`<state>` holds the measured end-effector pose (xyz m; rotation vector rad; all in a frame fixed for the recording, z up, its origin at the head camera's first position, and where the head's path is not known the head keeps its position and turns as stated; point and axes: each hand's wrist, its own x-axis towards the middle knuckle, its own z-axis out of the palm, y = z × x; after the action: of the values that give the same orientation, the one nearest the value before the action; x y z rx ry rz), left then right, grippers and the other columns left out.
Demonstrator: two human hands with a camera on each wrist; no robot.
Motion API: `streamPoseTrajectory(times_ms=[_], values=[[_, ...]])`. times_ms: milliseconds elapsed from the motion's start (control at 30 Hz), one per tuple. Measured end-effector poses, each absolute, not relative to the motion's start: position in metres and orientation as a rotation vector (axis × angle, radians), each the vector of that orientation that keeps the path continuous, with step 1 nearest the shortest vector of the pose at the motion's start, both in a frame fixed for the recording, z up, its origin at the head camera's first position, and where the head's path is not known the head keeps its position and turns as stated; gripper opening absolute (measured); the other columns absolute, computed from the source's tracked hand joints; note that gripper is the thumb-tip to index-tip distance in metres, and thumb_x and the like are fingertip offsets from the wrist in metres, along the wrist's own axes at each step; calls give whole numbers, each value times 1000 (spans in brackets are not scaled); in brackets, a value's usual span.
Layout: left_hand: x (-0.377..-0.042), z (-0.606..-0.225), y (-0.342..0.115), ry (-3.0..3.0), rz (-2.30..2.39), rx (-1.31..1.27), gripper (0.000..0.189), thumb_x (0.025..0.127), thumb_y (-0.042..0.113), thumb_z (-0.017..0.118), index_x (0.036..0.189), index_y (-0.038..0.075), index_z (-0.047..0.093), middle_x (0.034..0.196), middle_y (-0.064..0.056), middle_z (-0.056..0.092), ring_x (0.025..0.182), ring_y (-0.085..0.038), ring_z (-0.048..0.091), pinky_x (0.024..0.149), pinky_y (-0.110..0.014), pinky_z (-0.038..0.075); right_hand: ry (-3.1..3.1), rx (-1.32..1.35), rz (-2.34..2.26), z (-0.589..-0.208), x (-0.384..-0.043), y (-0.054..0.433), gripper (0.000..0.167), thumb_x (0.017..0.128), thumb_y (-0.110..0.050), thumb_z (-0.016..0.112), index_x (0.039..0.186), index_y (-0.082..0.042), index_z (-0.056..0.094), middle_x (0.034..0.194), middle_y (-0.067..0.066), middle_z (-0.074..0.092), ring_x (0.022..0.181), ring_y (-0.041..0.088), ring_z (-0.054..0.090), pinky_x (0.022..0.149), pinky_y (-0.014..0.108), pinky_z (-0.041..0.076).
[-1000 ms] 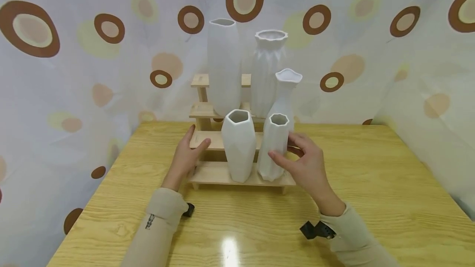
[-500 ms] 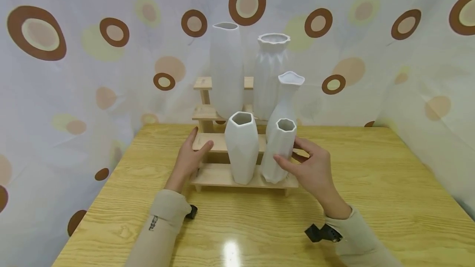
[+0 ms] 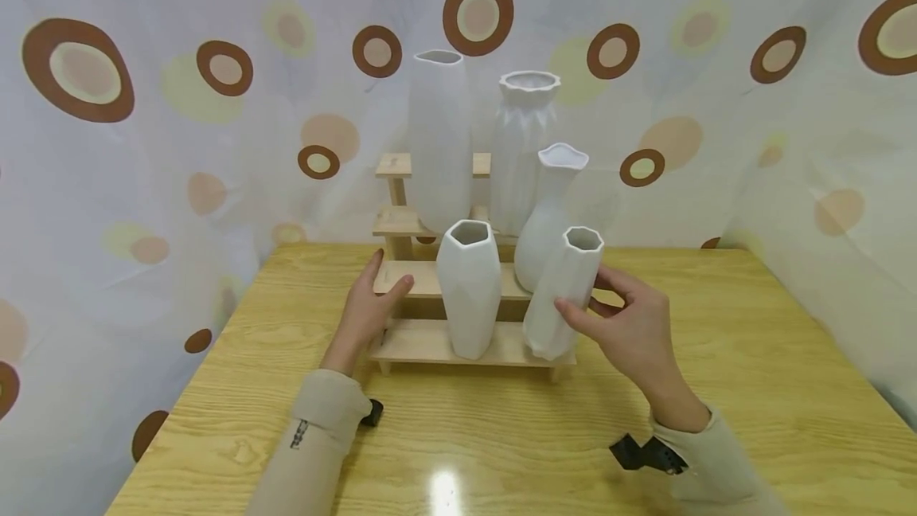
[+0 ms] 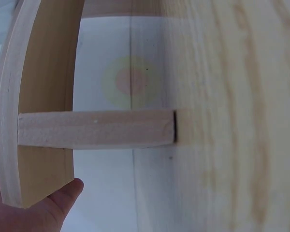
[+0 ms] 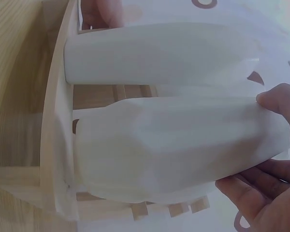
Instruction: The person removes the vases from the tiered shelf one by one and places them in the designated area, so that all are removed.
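My right hand [image 3: 637,325] grips a small white fluted vase [image 3: 559,297] between thumb and fingers near its upper part. That vase leans right over the right end of the lowest step; whether its base touches the board I cannot tell. In the right wrist view the fluted vase [image 5: 169,145] lies across the middle, beside a faceted white vase [image 5: 154,55]. This faceted vase stands upright on the lowest step, left of the fluted one. My left hand [image 3: 364,309] holds the left end of the wooden tiered stand [image 3: 423,337], thumb over the second step.
Behind, a tall smooth vase [image 3: 438,142], a vase with a scalloped rim [image 3: 521,150] and a narrow-necked vase [image 3: 548,229] stand on higher steps. The stand is on a wood-grain table [image 3: 444,428]. A patterned cloth backdrop [image 3: 251,134] rises behind the table.
My right hand has moved right with the fluted vase, which has gone from nearly upright to leaning right. The left hand stays on the stand. The head view has shifted slightly.
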<state>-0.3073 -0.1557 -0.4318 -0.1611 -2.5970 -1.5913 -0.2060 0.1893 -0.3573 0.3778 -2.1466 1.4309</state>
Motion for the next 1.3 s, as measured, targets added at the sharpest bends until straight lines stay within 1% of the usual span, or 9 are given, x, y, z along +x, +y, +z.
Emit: streamPoseTrajectory(times_ms=[233, 433, 600, 833, 933, 1133, 1300], values=[[-308, -433, -155, -2604, -1594, -133, 96, 88, 67, 59, 160, 20, 15, 163, -3, 16, 149, -26, 14, 118, -49, 19, -2174, 348, 1382, -355, -200, 205, 43, 76, -8, 87, 116, -6, 72, 104, 5, 70, 95, 8, 66, 74, 22, 56], [-308, -433, -155, -2610, -1584, -142, 96, 89, 66, 58, 160, 18, 14, 163, -3, 15, 149, -27, 13, 118, -49, 18, -2191, 304, 1347, -355, -197, 217, 44, 76, -7, 87, 117, -3, 72, 103, 1, 70, 94, 6, 66, 73, 21, 56], [-309, -433, -155, -2607, -1584, -150, 94, 91, 61, 60, 160, 16, 14, 163, -4, 15, 149, -28, 13, 118, -50, 18, -2205, 257, 1315, -356, -198, 229, 43, 76, -8, 86, 116, -5, 72, 101, -2, 70, 93, 4, 66, 72, 19, 55], [-307, -431, -154, -2596, -1595, -161, 93, 92, 60, 60, 160, 15, 15, 163, -4, 16, 149, -27, 13, 118, -50, 18, -2217, 188, 1347, -360, -211, 249, 42, 79, -8, 84, 118, -2, 70, 98, -9, 69, 90, 2, 66, 71, 18, 55], [-307, -431, -155, -2599, -1592, -159, 93, 92, 59, 60, 160, 15, 15, 163, -4, 16, 149, -27, 13, 118, -50, 18, -2234, 152, 1339, -360, -217, 255, 43, 80, -12, 84, 119, -2, 70, 97, -11, 69, 92, 3, 65, 72, 17, 55], [-307, -431, -155, -2601, -1599, -153, 92, 92, 58, 61, 160, 15, 15, 163, -5, 16, 149, -29, 14, 118, -51, 18, -2244, 111, 1345, -359, -225, 259, 42, 81, -16, 84, 118, -4, 70, 98, -10, 68, 93, 3, 64, 74, 15, 54], [-308, -432, -154, -2595, -1601, -162, 91, 93, 56, 61, 160, 15, 15, 163, -6, 16, 149, -30, 14, 117, -52, 19, -2250, 94, 1344, -360, -233, 259, 44, 81, -19, 84, 120, -6, 70, 102, -7, 67, 95, 4, 63, 75, 15, 53]])
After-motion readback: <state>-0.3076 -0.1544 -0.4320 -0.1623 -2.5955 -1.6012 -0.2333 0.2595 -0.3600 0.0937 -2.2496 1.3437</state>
